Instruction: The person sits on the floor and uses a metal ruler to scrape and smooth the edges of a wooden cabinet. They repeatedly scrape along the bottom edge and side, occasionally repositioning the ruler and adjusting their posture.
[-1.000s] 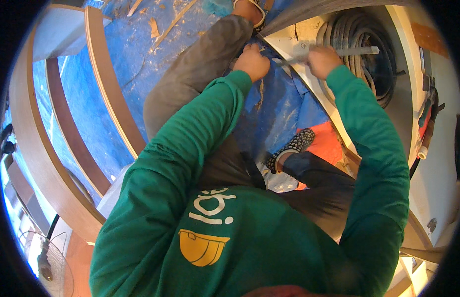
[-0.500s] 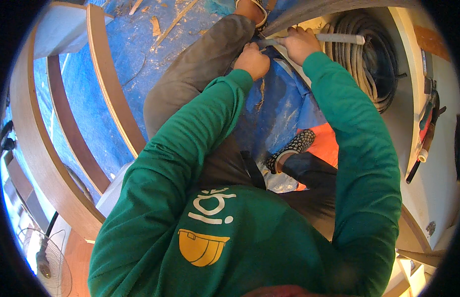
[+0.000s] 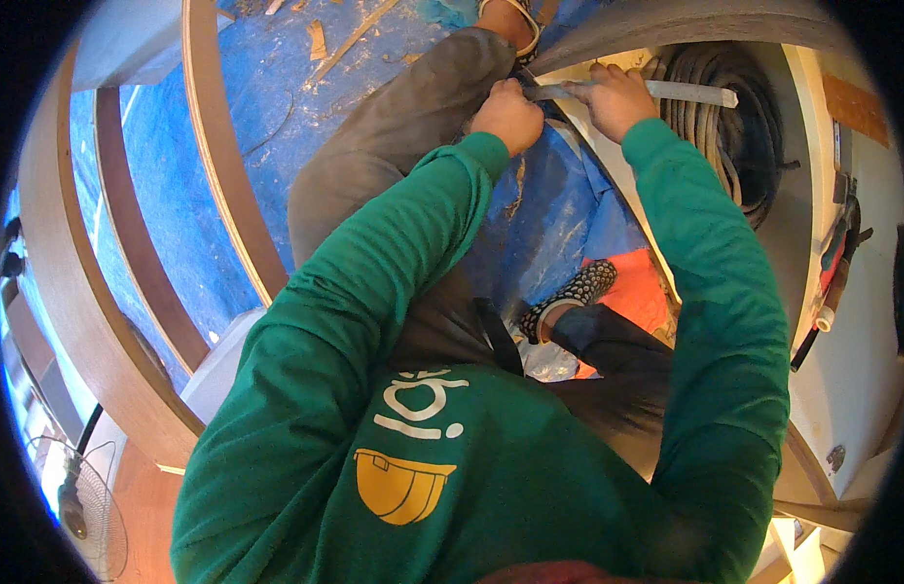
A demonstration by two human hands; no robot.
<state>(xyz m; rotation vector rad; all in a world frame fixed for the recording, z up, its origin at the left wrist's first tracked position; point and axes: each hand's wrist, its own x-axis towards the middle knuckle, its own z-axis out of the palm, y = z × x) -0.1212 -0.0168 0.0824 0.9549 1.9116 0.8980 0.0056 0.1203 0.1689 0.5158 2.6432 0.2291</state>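
The right hand is closing its fingers over a pale grey tube, gripping it near its left end while the rest of the tube is sticking out to the right, above a coil of dark hose. The left hand is curling into a loose fist just beside the right one, pinching the tube's dark end between them; how firmly it is gripping cannot be told. Both hands are working at the edge of a pale board, over a blue tarp that is covering the floor. A bent knee in grey trousers is lying to the left of the hands.
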